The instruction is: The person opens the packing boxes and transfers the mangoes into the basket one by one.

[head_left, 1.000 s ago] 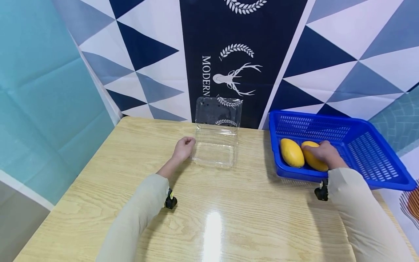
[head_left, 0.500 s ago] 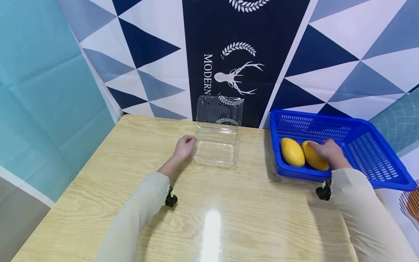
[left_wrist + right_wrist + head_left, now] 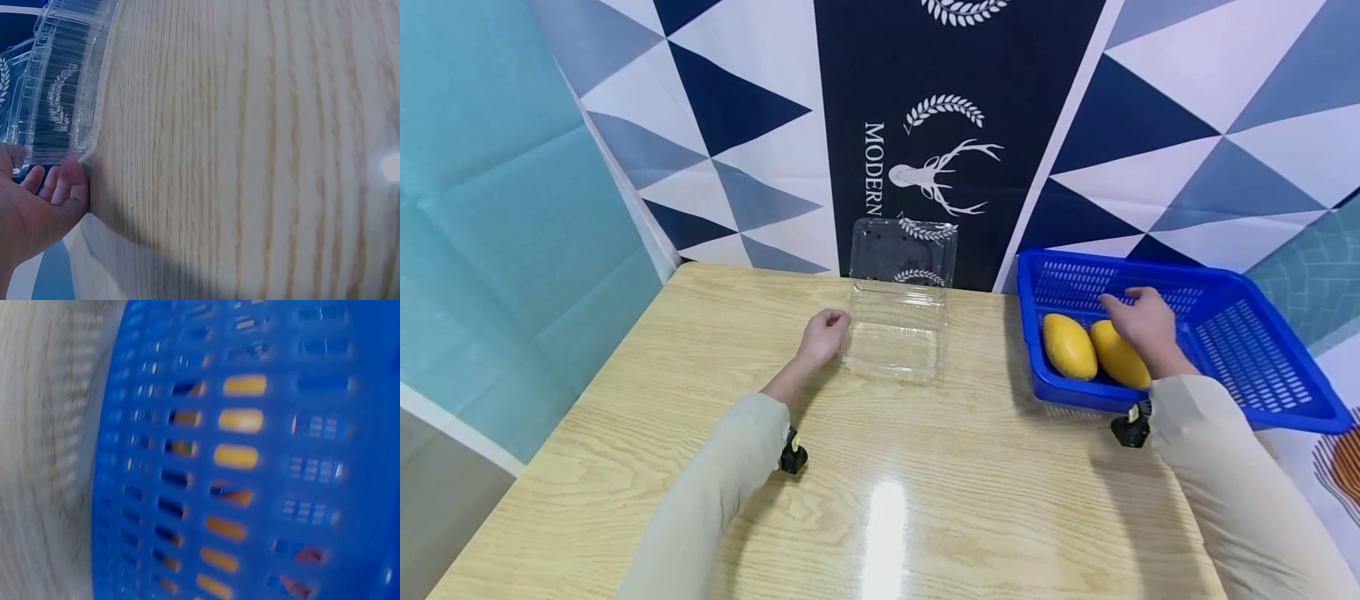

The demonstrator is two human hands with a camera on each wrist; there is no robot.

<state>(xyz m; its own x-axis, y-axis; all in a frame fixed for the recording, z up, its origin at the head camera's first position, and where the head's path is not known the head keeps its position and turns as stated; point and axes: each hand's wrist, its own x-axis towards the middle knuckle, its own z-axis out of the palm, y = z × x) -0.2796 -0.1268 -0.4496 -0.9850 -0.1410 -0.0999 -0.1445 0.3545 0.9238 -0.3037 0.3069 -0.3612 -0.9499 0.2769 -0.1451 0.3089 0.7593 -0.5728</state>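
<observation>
A clear plastic clamshell box [image 3: 895, 333] stands with its lid up near the table's back edge. My left hand [image 3: 822, 337] holds its left side, fingers curled at the rim; in the left wrist view the fingertips [image 3: 70, 172] meet the box's corner. Two yellow mangoes lie side by side in a blue basket [image 3: 1075, 398], the left mango [image 3: 1070, 346] in full view. Over the right mango [image 3: 1116, 357], partly covering it, my right hand [image 3: 1146, 325] hovers with thumb and fingers spread apart. The right wrist view shows only the basket's slotted wall [image 3: 275, 456], blurred.
The wooden table [image 3: 970, 467] spans the front, with a glare spot near the middle. A patterned cloth backdrop [image 3: 760, 108] rises behind the box and basket. The basket's right end reaches past the table's right side.
My right hand has come off the right mango and risen up and back, its fingers spreading. The mangoes stay in place. My left hand keeps its hold on the box.
</observation>
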